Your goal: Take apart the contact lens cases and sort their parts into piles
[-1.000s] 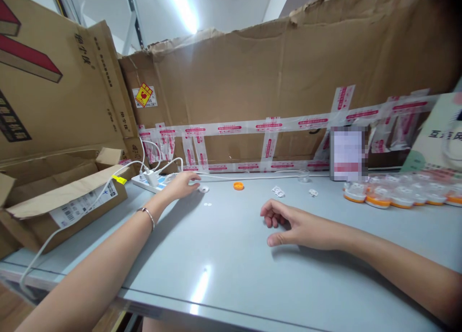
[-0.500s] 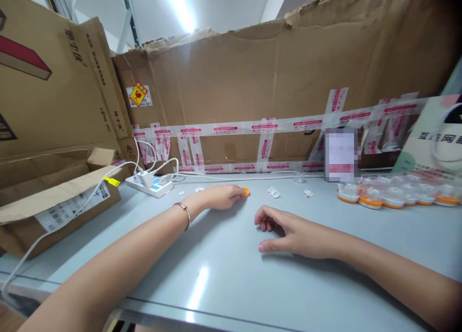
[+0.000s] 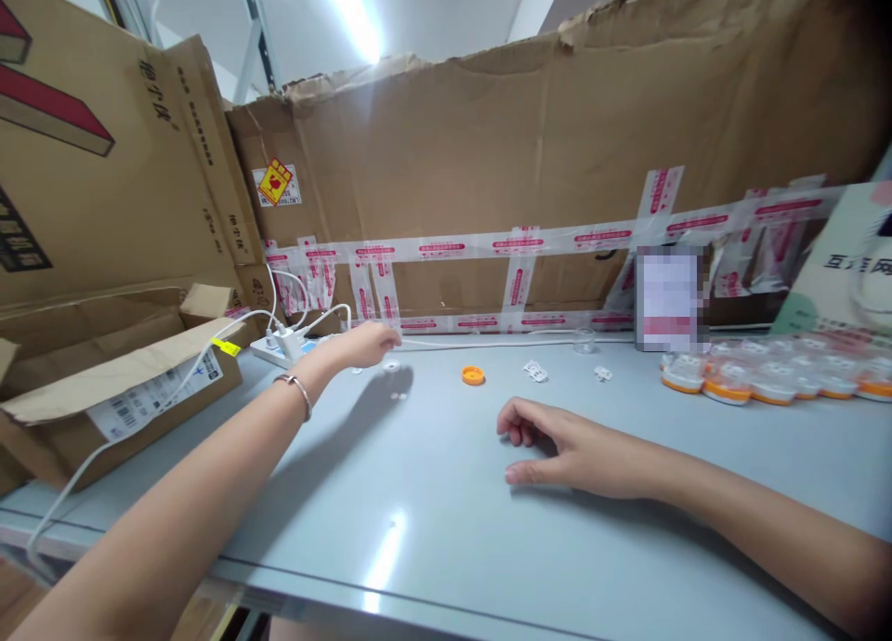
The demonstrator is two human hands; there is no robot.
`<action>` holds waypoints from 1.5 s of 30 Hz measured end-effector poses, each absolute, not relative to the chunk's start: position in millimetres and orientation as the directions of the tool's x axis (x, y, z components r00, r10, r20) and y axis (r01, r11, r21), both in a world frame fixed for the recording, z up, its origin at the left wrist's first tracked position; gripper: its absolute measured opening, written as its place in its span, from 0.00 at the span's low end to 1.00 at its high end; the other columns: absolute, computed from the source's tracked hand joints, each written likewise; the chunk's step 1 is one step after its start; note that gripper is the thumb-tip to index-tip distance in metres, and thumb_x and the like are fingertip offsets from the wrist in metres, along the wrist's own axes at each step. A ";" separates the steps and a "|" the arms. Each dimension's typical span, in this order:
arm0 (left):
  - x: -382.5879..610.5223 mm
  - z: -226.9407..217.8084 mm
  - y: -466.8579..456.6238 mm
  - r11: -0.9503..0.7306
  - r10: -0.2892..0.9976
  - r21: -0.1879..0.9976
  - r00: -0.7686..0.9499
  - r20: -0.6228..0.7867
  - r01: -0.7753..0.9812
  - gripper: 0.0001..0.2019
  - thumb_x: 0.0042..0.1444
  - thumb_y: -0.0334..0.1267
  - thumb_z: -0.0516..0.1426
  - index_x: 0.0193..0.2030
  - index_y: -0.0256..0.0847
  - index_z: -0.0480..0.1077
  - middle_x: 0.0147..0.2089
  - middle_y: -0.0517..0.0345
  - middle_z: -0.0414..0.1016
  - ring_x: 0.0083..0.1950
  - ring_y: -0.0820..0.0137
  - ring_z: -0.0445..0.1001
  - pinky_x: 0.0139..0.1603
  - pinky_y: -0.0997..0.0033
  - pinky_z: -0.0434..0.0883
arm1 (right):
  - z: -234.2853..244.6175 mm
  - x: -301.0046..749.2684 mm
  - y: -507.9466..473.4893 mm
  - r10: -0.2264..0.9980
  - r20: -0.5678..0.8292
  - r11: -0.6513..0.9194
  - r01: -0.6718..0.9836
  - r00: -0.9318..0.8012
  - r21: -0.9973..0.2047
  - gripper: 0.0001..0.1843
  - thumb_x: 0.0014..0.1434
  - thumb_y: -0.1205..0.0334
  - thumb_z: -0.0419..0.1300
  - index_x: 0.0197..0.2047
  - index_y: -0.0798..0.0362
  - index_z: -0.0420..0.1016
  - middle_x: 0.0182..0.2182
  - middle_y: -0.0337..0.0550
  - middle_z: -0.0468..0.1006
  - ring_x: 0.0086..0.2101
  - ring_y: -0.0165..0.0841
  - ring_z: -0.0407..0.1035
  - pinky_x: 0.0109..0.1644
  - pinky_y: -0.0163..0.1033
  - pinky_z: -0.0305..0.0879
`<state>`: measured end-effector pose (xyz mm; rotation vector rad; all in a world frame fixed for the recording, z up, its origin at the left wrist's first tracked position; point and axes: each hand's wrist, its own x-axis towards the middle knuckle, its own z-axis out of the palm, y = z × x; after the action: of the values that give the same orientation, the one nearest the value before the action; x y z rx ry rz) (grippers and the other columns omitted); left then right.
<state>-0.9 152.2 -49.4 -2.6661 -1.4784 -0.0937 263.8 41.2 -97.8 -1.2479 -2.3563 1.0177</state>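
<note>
My left hand (image 3: 363,346) hovers just above the grey table (image 3: 432,492), fingers drawn together; whatever they may hold is hidden. A small white disc (image 3: 391,366) lies right under its fingertips, with tiny white bits (image 3: 399,396) a little nearer to me. An orange cap (image 3: 472,375) lies open side up to the right, clear of both hands. My right hand (image 3: 557,446) rests on the table with its fingers loosely curled under and the thumb out; nothing shows in it.
A white power strip (image 3: 289,348) with cables sits behind my left hand. An open cardboard box (image 3: 118,381) stands at the left, and a taped cardboard wall (image 3: 530,158) runs along the back. Small white clips (image 3: 536,370), a clear cup (image 3: 583,340) and orange-based containers (image 3: 767,379) lie to the right.
My left hand went from the white disc to the orange cap and has now swung back left, lifted above the disc. The cap stays on the table. My right hand has barely moved.
</note>
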 end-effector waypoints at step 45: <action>-84.3 -61.3 148.0 -0.392 0.909 0.047 0.378 0.177 0.919 0.16 0.51 0.34 0.45 0.40 0.37 0.71 0.43 0.54 0.75 0.42 0.69 0.72 0.41 0.77 0.67 | -118.4 243.2 95.0 0.828 0.264 0.561 0.750 -0.495 -0.351 0.34 0.58 0.42 0.43 0.60 0.57 0.55 0.61 0.53 0.52 0.60 0.41 0.45 0.62 0.50 0.44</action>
<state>-84.3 148.0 -61.3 -2.5588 -1.6983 -0.2692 243.2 95.0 -118.4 -1.2799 -2.3969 0.2652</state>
